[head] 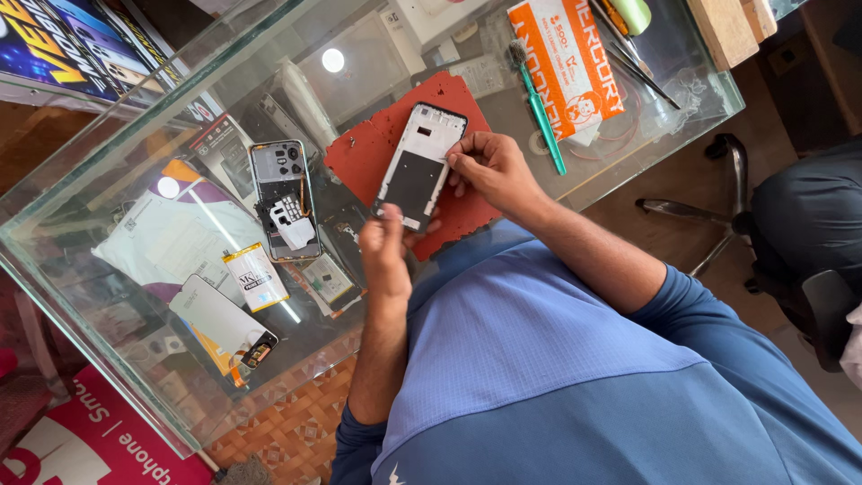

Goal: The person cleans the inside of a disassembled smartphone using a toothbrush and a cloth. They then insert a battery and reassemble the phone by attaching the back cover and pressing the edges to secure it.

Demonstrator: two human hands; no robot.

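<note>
My left hand (pixel 384 251) grips the near end of an opened phone frame (pixel 417 166), white-edged with a dark panel inside. It is tilted just above a red work mat (pixel 364 153) on the glass table (pixel 81 260). My right hand (pixel 492 168) pinches the frame's side edge near its upper half, fingers curled together. Whether something small sits between those fingertips cannot be told.
A second opened phone (pixel 283 198) lies left of the mat, with a small battery (pixel 256 277) and a detached screen panel (pixel 220 323) nearer me. A green toothbrush (pixel 541 112), an orange packet (pixel 566 63) and tweezers (pixel 633 49) lie beyond. A chair base (pixel 718 207) stands right.
</note>
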